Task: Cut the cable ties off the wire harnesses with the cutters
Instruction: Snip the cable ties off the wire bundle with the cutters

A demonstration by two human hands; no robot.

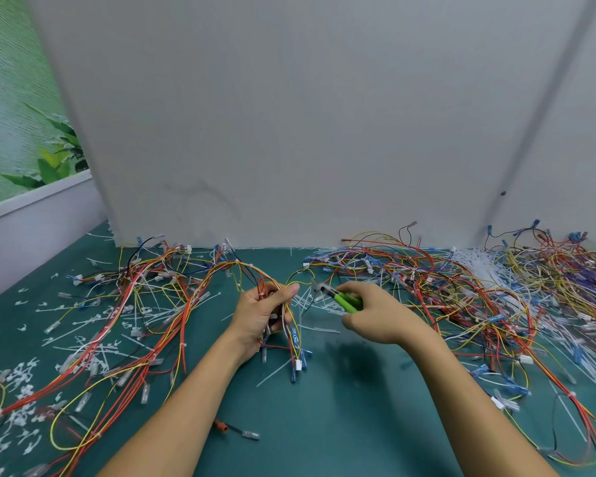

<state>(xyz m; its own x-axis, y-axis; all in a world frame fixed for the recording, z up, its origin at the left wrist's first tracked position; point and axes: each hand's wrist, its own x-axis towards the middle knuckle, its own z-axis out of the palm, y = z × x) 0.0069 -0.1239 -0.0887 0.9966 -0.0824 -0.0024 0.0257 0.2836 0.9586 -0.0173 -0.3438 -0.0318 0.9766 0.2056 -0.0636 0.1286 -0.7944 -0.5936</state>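
Observation:
My left hand [260,313] grips a wire harness [286,321] of red, yellow and white wires above the green table, with white cable ties showing near the fingers. Its loose ends with blue and white connectors hang down below the hand. My right hand [375,315] holds the green-handled cutters [338,296], whose metal jaws point left toward the harness and stop a short way from my left thumb. Whether the jaws touch a tie is not visible.
A heap of harnesses [145,297] sprawls over the left of the green mat [341,425], a larger heap [461,287] fills the right. Cut white ties [25,373] litter the left side and the centre. A grey panel [289,132] stands behind.

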